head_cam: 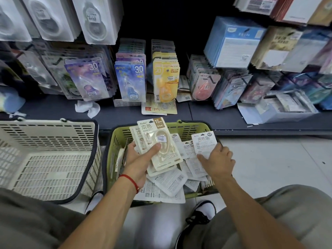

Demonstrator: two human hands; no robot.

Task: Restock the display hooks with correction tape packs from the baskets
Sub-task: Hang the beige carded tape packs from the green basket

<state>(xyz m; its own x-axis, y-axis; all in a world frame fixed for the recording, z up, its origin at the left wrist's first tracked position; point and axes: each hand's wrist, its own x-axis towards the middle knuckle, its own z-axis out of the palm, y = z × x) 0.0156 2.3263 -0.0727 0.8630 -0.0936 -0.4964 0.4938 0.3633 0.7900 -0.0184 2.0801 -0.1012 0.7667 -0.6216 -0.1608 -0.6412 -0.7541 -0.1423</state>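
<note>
Gripping a stack of packs (158, 146), your left hand (138, 159) is waiting. Your right hand (215, 159) is pinching one pack (203, 141) — long axis upright, just right of the stack, over the green basket (116, 139).

One wide-angle view from a camera worn on the person's head, looking forward and steeply down. Both forearms reach away from the lens into the centre. A green basket (115, 141) sits close below — with a low shelf (53, 108) of hanging packs just beyond, bowed at the edges.
</note>
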